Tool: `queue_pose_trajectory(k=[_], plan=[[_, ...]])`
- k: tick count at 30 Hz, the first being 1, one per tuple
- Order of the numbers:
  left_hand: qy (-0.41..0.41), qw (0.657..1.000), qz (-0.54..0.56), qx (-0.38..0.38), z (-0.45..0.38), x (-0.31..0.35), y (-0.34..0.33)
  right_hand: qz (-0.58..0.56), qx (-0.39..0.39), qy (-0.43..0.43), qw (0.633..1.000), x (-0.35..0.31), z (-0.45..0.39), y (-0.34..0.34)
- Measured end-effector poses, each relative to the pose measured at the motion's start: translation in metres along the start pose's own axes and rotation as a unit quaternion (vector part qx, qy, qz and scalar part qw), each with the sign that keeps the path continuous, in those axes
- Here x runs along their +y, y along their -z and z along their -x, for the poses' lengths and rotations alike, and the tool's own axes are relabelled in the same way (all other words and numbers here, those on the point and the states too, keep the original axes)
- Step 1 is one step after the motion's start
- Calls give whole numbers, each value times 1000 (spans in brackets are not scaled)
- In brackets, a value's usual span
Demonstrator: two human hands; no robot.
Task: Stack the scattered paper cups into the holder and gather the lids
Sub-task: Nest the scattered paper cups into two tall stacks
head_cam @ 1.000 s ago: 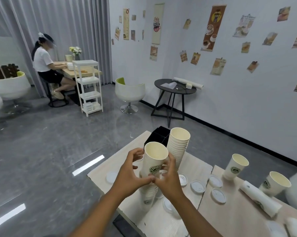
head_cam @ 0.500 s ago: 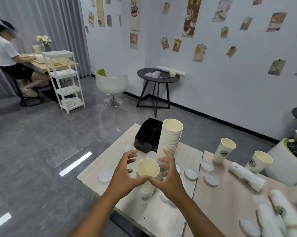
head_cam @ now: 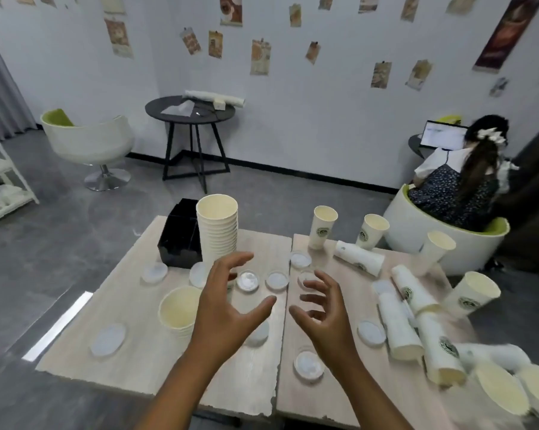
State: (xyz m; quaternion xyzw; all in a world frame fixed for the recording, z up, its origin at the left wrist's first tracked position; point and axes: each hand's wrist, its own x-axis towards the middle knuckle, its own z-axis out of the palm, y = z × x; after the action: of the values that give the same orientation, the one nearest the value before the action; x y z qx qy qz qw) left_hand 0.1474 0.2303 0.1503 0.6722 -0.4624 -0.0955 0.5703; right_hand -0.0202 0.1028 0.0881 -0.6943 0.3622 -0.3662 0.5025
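My left hand (head_cam: 227, 308) and my right hand (head_cam: 327, 315) hover above the middle of the table, fingers spread and holding nothing. Left of my left hand stands a short stack of cups (head_cam: 178, 310). A tall stack of cups (head_cam: 217, 231) rises beside the black holder (head_cam: 178, 243) at the back. Several upright cups (head_cam: 322, 226) and cups lying on their sides (head_cam: 398, 327) are scattered on the right half. Several clear lids (head_cam: 247, 280) lie flat across the table (head_cam: 156, 361).
A person sits in a white tub chair (head_cam: 417, 231) just beyond the table's far right corner. A black round side table (head_cam: 190, 111) and a white chair (head_cam: 88, 141) stand by the wall. The table's front edge is close to me.
Both hands have let go of the short cup stack, which now stands on the table at the left. The hands moved right, and my view swung right.
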Motion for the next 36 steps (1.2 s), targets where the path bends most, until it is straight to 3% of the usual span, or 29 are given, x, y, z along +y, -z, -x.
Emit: queue_pose_trajectory(k=[11,20,29,36], plan=[[2,979,13,-201,-40,-11,-179,-29,165,-72,983,64,-12,134],[15,927,-22,-373,-51,-30,-301,-35,201,-150,967,130,11,205],[44,915,-5,-401,-38,-39,-346,-40,195,-172,965,154,1,219],[29,914,22,-403,-33,-30,-333,-20,205,-130,970,116,19,215]])
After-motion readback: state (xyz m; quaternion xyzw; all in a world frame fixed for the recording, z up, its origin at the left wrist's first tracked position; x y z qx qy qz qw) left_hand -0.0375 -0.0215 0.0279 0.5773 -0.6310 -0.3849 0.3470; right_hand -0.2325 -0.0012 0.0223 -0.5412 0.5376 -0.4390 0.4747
